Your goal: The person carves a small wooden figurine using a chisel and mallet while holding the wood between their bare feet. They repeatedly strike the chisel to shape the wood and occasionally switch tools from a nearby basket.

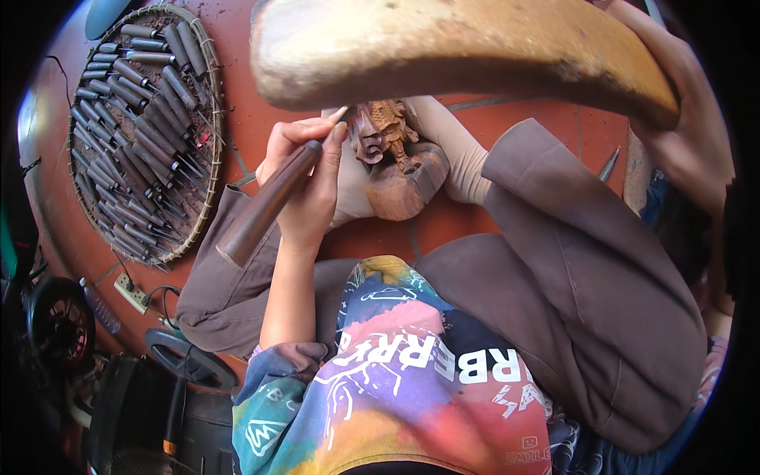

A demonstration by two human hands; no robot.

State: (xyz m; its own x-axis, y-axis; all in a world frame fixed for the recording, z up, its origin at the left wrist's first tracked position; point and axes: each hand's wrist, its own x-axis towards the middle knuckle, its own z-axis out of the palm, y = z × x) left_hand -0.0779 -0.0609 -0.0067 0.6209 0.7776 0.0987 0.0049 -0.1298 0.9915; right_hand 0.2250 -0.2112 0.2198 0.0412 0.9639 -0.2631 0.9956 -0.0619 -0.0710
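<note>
One large wooden mallet (467, 49) is raised across the top of the view, gripped by the right hand (681, 119). The carved wooden figure (396, 162) rests between both socked feet. The left hand (305, 178) closes around a dark-handled chisel (265, 204), tip near the carving.

Dark chisel (265, 202) — tip at carving (396, 162)

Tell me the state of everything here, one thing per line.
left hand: gripping a chisel, tip toward the carving
chisel: held slanted, handle down-left
carving: propped between the feet, unfinished
right hand: raised, holding a mallet
wooden mallet: lifted above the carving
round tray: on the floor, full of chisels
</note>
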